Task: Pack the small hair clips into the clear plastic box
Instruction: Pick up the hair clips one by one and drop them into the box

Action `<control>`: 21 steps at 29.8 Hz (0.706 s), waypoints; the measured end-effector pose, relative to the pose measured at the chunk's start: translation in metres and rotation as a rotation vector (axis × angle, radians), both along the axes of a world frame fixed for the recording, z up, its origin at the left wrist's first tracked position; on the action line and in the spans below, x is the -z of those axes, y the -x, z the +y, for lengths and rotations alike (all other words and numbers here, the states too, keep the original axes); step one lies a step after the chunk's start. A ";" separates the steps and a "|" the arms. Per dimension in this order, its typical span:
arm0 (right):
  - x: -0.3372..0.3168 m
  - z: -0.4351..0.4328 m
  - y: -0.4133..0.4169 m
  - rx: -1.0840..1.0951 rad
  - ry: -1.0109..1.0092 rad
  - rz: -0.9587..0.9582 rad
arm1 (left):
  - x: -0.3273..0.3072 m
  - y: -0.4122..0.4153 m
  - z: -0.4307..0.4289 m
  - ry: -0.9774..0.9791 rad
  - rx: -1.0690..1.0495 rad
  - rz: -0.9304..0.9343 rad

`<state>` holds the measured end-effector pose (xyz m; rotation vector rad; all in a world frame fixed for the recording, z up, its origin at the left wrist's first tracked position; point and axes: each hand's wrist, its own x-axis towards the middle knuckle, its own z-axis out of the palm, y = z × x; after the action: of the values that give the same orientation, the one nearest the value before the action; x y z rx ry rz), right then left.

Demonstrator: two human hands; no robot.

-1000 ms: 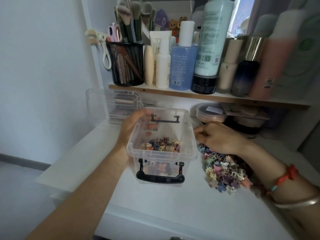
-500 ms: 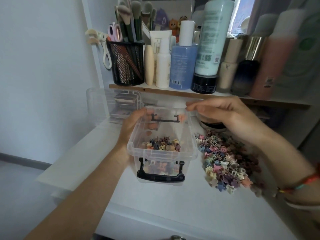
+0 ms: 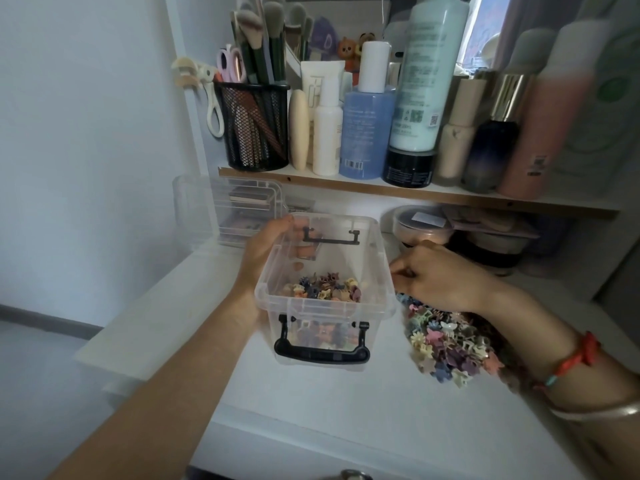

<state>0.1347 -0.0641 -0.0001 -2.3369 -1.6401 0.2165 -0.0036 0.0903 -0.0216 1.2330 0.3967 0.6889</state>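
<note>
The clear plastic box (image 3: 346, 308) stands upright, open at the top, with a black handle (image 3: 322, 355) hanging down its near wall and a second on its far wall. A shallow layer of small hair clips (image 3: 325, 291), flower- and star-shaped in muted blue, orange, yellow and pink, covers the box's floor. A larger loose pile (image 3: 446, 344) of the same clips lies just right of the box, apart from its wall.

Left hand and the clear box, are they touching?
Touching. The head view shows the left hand wrapped round the far left corner of the box, gripping its wall.
</note>
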 end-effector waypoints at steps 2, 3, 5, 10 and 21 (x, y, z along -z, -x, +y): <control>-0.004 -0.001 0.002 0.006 -0.052 0.022 | 0.000 0.000 -0.001 0.014 0.003 -0.005; -0.007 -0.002 0.003 0.022 -0.130 0.050 | 0.001 0.000 -0.001 0.016 0.004 -0.004; -0.016 -0.004 0.008 0.082 -0.400 0.172 | 0.001 0.000 -0.001 0.016 0.002 0.003; -0.034 -0.009 0.023 -0.147 -0.533 0.591 | 0.000 0.000 0.001 0.015 0.021 0.004; -0.003 -0.005 0.001 0.116 -0.004 -0.080 | -0.001 0.001 -0.001 0.039 0.006 0.000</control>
<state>0.1338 -0.0693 0.0034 -2.4578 -1.5322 0.0974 -0.0043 0.0892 -0.0210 1.1968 0.4044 0.6737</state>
